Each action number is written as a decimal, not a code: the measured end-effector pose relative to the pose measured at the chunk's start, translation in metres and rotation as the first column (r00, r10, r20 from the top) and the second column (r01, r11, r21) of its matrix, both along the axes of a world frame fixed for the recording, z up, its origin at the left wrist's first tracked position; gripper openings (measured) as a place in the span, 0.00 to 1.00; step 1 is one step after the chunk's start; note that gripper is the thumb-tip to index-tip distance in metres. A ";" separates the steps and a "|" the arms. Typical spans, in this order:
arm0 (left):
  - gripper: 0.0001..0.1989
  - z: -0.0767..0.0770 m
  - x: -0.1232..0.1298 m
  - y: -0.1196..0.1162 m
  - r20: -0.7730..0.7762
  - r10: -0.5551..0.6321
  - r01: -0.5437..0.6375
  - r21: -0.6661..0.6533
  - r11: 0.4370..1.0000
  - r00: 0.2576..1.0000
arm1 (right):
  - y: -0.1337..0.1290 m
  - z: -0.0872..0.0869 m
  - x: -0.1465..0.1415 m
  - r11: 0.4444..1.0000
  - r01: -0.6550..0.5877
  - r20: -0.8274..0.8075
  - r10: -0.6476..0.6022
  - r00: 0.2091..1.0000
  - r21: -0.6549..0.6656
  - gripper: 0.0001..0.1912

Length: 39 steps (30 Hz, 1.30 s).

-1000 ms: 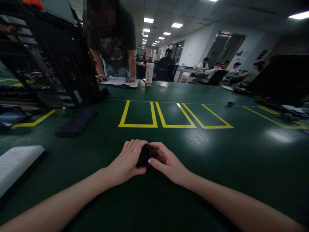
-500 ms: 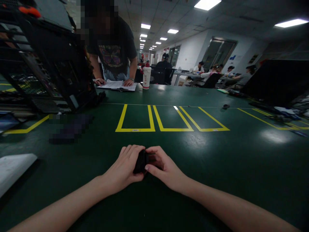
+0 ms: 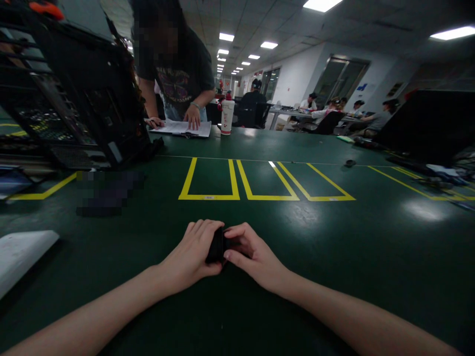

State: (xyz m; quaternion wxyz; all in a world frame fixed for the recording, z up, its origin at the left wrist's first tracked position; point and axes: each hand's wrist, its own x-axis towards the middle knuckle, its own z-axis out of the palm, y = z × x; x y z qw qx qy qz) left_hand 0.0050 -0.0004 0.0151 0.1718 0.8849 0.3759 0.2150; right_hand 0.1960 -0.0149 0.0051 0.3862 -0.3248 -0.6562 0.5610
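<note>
A small black box-like object (image 3: 215, 247) is held between my hands, low over or on the green table (image 3: 297, 296); its exact kind does not show. My left hand (image 3: 196, 249) wraps round its left side, fingers over the top and thumb at the near lower edge. From the right, my right hand (image 3: 254, 252) curls its fingers and thumb to the object's right face, gripping it by the fingertips. Much of the object is hidden behind the fingers. Beyond the hands, yellow tape outlines (image 3: 209, 197) mark three bays on the table.
An open black computer case (image 3: 89, 109) stands at the left, near a white slab (image 3: 25, 257). Across the table a person (image 3: 181, 74) leans over a clipboard (image 3: 185, 128), beside a white bottle (image 3: 226, 117). A dark monitor (image 3: 430, 123) is at the right.
The view has shifted slightly. My hands keep their hold on the black object, nearly unmoved. Across the table, the person leans further in and one hand has lifted and moved on the paper.
</note>
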 end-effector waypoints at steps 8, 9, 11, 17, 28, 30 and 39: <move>0.30 0.001 -0.002 0.001 -0.005 -0.011 0.010 -0.024 1.000 1.000 | -0.001 0.002 0.002 0.999 -0.018 0.034 0.017 0.999 0.039 0.18; 0.30 0.000 -0.002 0.001 -0.007 -0.005 0.005 -0.020 1.000 1.000 | -0.001 0.001 0.002 0.998 -0.019 0.036 0.017 0.999 0.059 0.18; 0.30 0.000 -0.001 0.001 -0.011 0.000 0.000 -0.020 1.000 1.000 | -0.002 0.001 0.002 0.997 -0.014 0.034 0.012 0.999 0.071 0.17; 0.30 -0.002 0.000 0.001 -0.006 0.003 -0.003 0.013 1.000 1.000 | -0.002 0.002 0.000 0.999 0.007 0.056 -0.010 0.998 0.049 0.14; 0.30 -0.002 0.000 0.001 -0.013 0.013 -0.013 0.009 1.000 1.000 | -0.002 -0.001 0.002 0.997 0.008 0.046 -0.011 0.999 0.083 0.15; 0.28 0.000 0.000 0.000 -0.014 -0.001 0.001 -0.003 1.000 1.000 | -0.001 -0.001 0.001 0.999 0.008 0.019 -0.008 1.000 0.034 0.11; 0.31 -0.008 0.000 0.002 -0.007 0.015 -0.015 0.048 0.999 1.000 | -0.002 0.001 0.002 0.998 0.004 0.106 -0.010 0.994 0.059 0.17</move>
